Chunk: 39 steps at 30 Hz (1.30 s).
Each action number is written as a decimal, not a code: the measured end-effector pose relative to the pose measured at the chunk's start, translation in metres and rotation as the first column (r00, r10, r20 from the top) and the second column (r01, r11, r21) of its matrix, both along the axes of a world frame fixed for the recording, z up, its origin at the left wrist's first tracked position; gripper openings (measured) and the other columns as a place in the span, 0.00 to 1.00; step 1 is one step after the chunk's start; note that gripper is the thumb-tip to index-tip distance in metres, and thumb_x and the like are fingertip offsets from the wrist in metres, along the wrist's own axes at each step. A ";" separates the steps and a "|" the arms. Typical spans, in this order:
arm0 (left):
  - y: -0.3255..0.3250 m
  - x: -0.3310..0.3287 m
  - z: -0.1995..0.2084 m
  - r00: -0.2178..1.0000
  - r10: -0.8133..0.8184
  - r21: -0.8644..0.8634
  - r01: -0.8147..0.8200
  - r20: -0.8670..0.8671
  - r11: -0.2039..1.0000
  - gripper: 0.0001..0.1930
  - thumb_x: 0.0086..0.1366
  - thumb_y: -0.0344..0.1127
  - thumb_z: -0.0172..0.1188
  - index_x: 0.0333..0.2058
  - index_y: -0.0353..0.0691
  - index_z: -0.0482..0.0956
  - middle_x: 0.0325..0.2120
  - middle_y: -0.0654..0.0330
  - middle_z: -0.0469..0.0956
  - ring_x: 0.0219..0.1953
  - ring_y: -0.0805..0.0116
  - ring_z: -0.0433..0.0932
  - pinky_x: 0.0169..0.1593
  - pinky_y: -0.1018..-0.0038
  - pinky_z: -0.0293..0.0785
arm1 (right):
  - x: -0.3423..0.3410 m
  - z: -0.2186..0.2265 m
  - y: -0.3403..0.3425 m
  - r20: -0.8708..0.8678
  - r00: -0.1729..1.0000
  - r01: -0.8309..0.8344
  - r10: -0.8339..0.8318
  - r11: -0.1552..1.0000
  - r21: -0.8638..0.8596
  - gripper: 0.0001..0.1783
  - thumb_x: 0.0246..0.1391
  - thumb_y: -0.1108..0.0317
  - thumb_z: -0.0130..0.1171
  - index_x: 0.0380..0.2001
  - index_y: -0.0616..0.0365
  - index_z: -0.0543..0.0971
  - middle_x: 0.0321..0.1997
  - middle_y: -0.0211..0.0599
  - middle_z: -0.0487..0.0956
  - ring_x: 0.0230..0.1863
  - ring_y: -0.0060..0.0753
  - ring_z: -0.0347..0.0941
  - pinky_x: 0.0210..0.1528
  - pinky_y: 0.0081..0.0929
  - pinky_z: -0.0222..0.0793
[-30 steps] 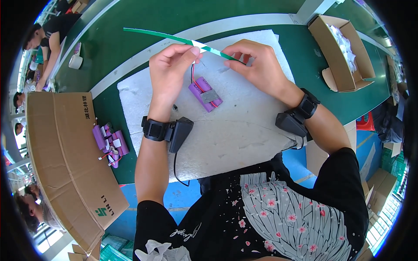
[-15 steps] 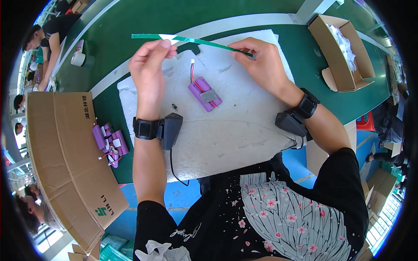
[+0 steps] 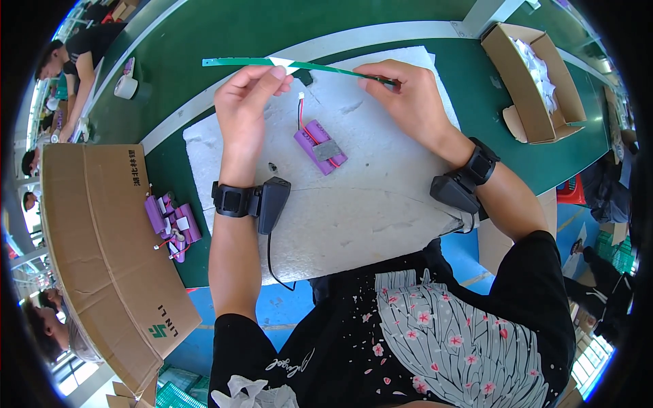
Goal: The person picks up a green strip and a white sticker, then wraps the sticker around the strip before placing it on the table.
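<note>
A long, thin green strip point(image 3: 326, 68) is stretched above the far part of a pale foam board. My left hand point(image 3: 246, 102) is closed in a pinch near its middle, at a small white triangular piece point(image 3: 286, 64) lying against the strip. Whether that piece is separate or a fold of the strip, I cannot tell. Thumb and fingers of my right hand point(image 3: 403, 88) are closed on the strip's right end. Below and between both hands, a purple two-cell battery pack point(image 3: 320, 147) lies on the board, with a grey patch, red and black wires and a white connector.
The foam board point(image 3: 340, 211) rests on a green table point(image 3: 306, 24). More purple battery packs point(image 3: 173, 224) lie left, beside a large cardboard box point(image 3: 109, 258). An open carton point(image 3: 537, 88) with white pieces stands far right. A tape roll point(image 3: 125, 87) sits far left, near a co-worker point(image 3: 81, 68).
My left hand has moved right along the strip, and the white piece has shifted right with it. The strip's left end dipped slightly. My right hand has hardly moved.
</note>
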State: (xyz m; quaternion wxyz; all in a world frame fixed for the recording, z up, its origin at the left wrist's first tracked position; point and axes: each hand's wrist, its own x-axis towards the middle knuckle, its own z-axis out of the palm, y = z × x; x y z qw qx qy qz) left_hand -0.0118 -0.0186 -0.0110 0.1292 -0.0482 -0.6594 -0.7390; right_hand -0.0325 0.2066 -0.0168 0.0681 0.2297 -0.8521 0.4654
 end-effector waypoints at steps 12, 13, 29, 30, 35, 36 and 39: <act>0.014 0.004 0.002 0.997 -0.046 -0.116 0.053 0.056 0.992 0.06 0.55 0.28 0.60 0.30 0.31 0.77 0.24 0.56 0.79 0.27 0.74 0.76 0.34 0.80 0.71 | 0.001 0.004 -0.001 -0.027 0.992 -0.128 0.126 0.987 -0.102 0.11 0.47 0.76 0.57 0.37 0.59 0.78 0.34 0.34 0.78 0.28 0.23 0.68 0.30 0.18 0.64; 0.014 0.004 0.002 0.997 -0.058 -0.114 0.065 0.059 0.991 0.06 0.55 0.28 0.60 0.30 0.31 0.77 0.24 0.56 0.79 0.27 0.74 0.76 0.35 0.80 0.71 | 0.001 0.004 -0.001 -0.025 0.991 -0.136 0.134 0.985 -0.103 0.11 0.46 0.76 0.57 0.37 0.59 0.78 0.34 0.34 0.78 0.28 0.23 0.68 0.30 0.18 0.65; 0.016 0.006 0.001 0.997 -0.060 -0.142 0.067 0.056 0.988 0.05 0.54 0.26 0.60 0.29 0.30 0.77 0.24 0.57 0.79 0.26 0.75 0.76 0.34 0.81 0.70 | 0.003 0.007 -0.001 -0.016 0.991 -0.134 0.133 0.990 -0.042 0.10 0.46 0.76 0.58 0.35 0.58 0.78 0.34 0.34 0.78 0.28 0.24 0.70 0.27 0.18 0.65; 0.016 0.005 0.001 0.997 -0.059 -0.142 0.066 0.051 0.988 0.05 0.54 0.26 0.60 0.29 0.30 0.77 0.24 0.57 0.79 0.26 0.75 0.76 0.34 0.81 0.70 | 0.003 0.007 -0.001 -0.008 0.992 -0.130 0.129 0.991 -0.037 0.10 0.46 0.76 0.58 0.35 0.58 0.78 0.34 0.34 0.78 0.28 0.24 0.70 0.27 0.18 0.65; 0.017 0.005 0.001 0.997 -0.067 -0.136 0.071 0.035 0.988 0.04 0.54 0.26 0.60 0.29 0.31 0.78 0.24 0.58 0.79 0.26 0.76 0.75 0.33 0.81 0.70 | 0.002 0.005 -0.002 0.002 0.990 -0.139 0.139 0.989 -0.048 0.10 0.46 0.76 0.58 0.35 0.58 0.78 0.34 0.34 0.78 0.29 0.24 0.71 0.27 0.17 0.66; 0.017 0.005 0.002 0.997 -0.067 -0.136 0.071 0.035 0.988 0.04 0.54 0.26 0.60 0.29 0.31 0.78 0.24 0.58 0.79 0.26 0.76 0.75 0.33 0.81 0.70 | 0.002 0.004 -0.002 0.007 0.989 -0.150 0.151 0.987 -0.055 0.10 0.46 0.77 0.58 0.35 0.59 0.78 0.34 0.34 0.78 0.29 0.24 0.71 0.28 0.17 0.67; 0.017 0.005 0.002 0.995 -0.094 -0.148 0.098 0.039 0.984 0.04 0.54 0.26 0.59 0.29 0.31 0.78 0.23 0.58 0.78 0.25 0.76 0.75 0.32 0.82 0.70 | 0.001 0.003 -0.002 0.016 0.984 -0.174 0.175 0.982 -0.069 0.10 0.46 0.77 0.58 0.35 0.59 0.78 0.34 0.34 0.78 0.29 0.25 0.71 0.29 0.17 0.68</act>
